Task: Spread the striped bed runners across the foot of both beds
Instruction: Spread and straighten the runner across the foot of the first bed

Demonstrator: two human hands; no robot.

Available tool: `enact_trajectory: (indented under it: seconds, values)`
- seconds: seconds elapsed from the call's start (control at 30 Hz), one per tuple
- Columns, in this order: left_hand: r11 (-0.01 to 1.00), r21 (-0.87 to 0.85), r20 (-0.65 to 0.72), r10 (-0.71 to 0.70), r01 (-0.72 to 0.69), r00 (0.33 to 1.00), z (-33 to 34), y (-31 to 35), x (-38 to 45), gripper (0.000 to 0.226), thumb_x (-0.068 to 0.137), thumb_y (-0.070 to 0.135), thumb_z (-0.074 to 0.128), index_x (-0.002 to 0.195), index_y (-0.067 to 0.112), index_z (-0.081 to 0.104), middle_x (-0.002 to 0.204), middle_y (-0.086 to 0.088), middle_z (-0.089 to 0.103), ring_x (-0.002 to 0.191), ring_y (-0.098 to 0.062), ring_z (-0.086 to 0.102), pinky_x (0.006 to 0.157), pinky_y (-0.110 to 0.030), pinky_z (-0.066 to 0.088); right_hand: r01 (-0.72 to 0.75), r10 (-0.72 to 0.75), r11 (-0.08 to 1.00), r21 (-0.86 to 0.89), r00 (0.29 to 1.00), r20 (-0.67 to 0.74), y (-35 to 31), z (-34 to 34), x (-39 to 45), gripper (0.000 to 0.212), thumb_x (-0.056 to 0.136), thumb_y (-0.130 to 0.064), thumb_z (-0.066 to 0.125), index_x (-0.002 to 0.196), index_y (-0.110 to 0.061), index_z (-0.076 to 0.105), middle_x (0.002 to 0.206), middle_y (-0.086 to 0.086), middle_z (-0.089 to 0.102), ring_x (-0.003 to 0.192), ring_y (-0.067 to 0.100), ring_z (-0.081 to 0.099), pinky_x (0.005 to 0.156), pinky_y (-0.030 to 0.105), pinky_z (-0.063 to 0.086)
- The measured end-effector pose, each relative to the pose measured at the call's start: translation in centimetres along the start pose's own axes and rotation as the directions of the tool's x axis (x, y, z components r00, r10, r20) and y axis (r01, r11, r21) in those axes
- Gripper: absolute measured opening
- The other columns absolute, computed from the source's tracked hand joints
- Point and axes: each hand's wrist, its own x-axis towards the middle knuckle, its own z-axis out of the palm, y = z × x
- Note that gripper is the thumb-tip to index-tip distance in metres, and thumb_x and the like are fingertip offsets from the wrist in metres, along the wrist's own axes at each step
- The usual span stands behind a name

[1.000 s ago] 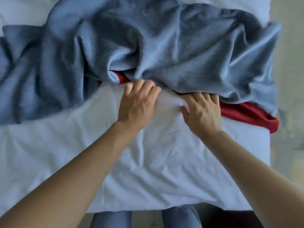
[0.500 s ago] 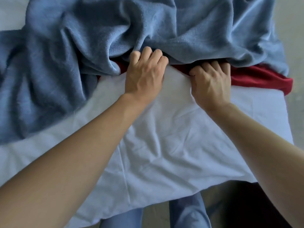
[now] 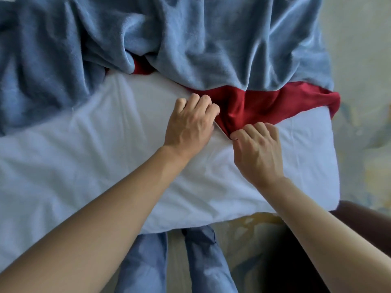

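A red cloth [image 3: 264, 102], the bed runner, lies crumpled across the white bed [image 3: 105, 144], mostly hidden under a rumpled blue blanket [image 3: 190, 39]. No stripes show on the visible part. My left hand [image 3: 190, 125] has curled fingers on the runner's near edge, beside the white sheet. My right hand [image 3: 258, 149] pinches a fold of the red cloth between thumb and fingers and holds it toward me. The two hands sit close together near the middle of the bed.
The bed's right corner [image 3: 330, 187] ends beside a pale patterned floor [image 3: 359, 60]. A dark piece of furniture [image 3: 364, 218] stands at the lower right. My legs in blue trousers [image 3: 201, 261] stand against the bed's foot.
Both hands have pulled toward me with the red cloth, so more of it shows from under the blue blanket. The view has shifted slightly left.
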Motion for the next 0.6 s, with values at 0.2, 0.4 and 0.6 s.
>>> enact_trajectory:
  seconds: [0.2, 0.4, 0.6]
  values:
    - [0.998, 0.044, -0.052, -0.032, 0.034, 0.998, 0.1, 3.0, -0.8, 0.014, 0.083, 0.010, 0.057, 0.077, 0.022, 0.061, 0.080, 0.003, 0.056, 0.082, -0.024, 0.055, 0.074, -0.036, 0.031, 0.065, -0.066, 0.997, 0.028, 0.997, 0.026, 0.4, -0.6, -0.6, 0.014, 0.082, -0.015, 0.064, 0.096, -0.014, 0.065, 0.080, 0.001, 0.056, 0.076, 0.027, 0.050, 0.087, 0.039, 0.039]
    - [0.996, 0.085, -0.020, -0.012, 0.013, 1.000, 0.1, 1.9, -2.4, 0.015, 0.084, 0.012, 0.058, 0.082, 0.025, 0.064, 0.085, 0.006, 0.057, 0.086, -0.023, 0.055, 0.075, -0.036, 0.031, 0.082, -0.082, 0.997, 0.012, 0.997, -0.006, 0.5, 0.3, 0.3, 0.010, 0.085, -0.007, 0.064, 0.077, -0.014, 0.063, 0.068, 0.002, 0.053, 0.068, 0.027, 0.048, 0.077, 0.040, 0.040]
    - [0.994, 0.108, -0.041, -0.003, 0.008, 0.999, 0.5, 2.3, -0.3, 0.017, 0.078, 0.008, 0.061, 0.074, 0.024, 0.061, 0.077, 0.004, 0.055, 0.080, -0.025, 0.056, 0.070, -0.037, 0.031, 0.061, -0.058, 0.997, -0.044, 0.996, 0.063, 5.5, -1.1, -2.8, 0.008, 0.080, -0.007, 0.067, 0.081, -0.014, 0.064, 0.071, 0.003, 0.055, 0.071, 0.030, 0.051, 0.080, 0.042, 0.041]
